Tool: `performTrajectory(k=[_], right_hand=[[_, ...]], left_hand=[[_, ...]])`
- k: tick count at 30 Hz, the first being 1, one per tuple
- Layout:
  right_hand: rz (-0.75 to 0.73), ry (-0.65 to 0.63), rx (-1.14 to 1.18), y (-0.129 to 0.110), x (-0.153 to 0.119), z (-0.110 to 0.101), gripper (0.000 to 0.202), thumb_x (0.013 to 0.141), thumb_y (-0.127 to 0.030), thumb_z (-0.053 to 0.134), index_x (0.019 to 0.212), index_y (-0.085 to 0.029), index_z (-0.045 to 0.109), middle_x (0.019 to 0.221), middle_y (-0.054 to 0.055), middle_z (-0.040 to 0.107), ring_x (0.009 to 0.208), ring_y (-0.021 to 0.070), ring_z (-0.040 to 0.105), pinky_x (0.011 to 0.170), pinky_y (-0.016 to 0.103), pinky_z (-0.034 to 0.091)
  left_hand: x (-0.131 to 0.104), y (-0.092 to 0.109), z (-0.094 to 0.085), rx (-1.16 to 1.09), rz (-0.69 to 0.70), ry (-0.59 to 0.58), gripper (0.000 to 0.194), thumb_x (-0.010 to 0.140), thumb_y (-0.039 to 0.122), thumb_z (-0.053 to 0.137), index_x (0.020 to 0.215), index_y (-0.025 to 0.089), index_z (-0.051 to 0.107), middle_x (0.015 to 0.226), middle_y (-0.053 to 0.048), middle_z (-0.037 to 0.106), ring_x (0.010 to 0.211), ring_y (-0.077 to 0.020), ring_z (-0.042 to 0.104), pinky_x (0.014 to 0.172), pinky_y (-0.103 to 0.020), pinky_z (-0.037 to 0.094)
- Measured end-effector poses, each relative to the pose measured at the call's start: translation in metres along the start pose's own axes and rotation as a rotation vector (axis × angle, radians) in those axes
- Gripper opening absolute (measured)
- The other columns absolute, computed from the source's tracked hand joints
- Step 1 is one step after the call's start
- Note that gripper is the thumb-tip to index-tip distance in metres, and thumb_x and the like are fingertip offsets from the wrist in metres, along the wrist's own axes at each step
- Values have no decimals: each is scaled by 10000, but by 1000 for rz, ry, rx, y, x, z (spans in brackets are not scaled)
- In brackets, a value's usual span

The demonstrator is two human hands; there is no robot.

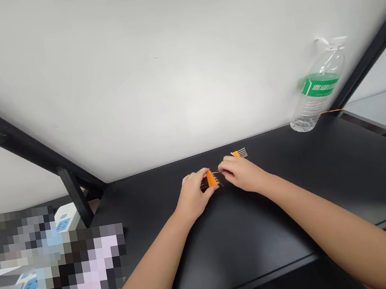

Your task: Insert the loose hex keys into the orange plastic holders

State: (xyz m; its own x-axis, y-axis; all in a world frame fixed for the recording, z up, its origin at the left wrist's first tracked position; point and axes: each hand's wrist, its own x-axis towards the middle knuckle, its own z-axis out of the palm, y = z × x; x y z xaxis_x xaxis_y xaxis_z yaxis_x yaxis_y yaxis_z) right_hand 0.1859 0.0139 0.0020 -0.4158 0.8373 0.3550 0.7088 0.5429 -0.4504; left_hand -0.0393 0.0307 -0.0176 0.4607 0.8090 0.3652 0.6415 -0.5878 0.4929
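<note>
- While the left hand (pixel 192 196) clamps the orange block (pixel 212 179) between thumb and fingers, the right hand (pixel 241 172) is just right of it, fingertips pinched on a thin pale pin (pixel 216 172) reaching across from the block!
- Dark prongs poke out of the block on both sides; their far ends are too small to read.
- Here's a second block (pixel 236 154), beyond the held block and to its right, prongs pointing right, partly covered by the right hand, the nearest thing in the way over there.
- Well off to the right of the block and further back, the bottle (pixel 319 85), green label and all, stands by the wall (pixel 181 68), an orange cord (pixel 332 110) beside its base.
- Out left of the block, past the table's side, two power strips (pixel 66 218), and nearer than those a pixelated patch (pixel 99 271) masking whatever lies there.
- Now the edges: wall and table (pixel 236 235) meet a little behind the block; the front edge is well this side of it.
- Room to move? Black tabletop spreads right of the block and in front of it, with dark frame bars (pixel 28 124) rising at both ends.
</note>
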Motion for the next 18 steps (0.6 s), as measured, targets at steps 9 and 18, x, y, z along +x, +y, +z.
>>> performTrajectory(k=[9,18], right_hand=[[-6,-36,-64,-2,-3,-4,186,980,-73,494,981,-174,649,953,46,578,768,149,521,680,265,388],[-1,-26,-90,-1,-4,-6,198,998,-87,486,980,-173,663,949,49,569,750,147,517,661,267,379]], left_hand=[[0,-1,-1,-21,21,-40,443,827,326,795,1242,278,646,1124,-26,758,972,-239,710,937,-405,551],[-1,0,-2,-30,12,-38,438,827,330,795,1233,267,642,1108,-19,748,967,-228,697,907,-371,536]])
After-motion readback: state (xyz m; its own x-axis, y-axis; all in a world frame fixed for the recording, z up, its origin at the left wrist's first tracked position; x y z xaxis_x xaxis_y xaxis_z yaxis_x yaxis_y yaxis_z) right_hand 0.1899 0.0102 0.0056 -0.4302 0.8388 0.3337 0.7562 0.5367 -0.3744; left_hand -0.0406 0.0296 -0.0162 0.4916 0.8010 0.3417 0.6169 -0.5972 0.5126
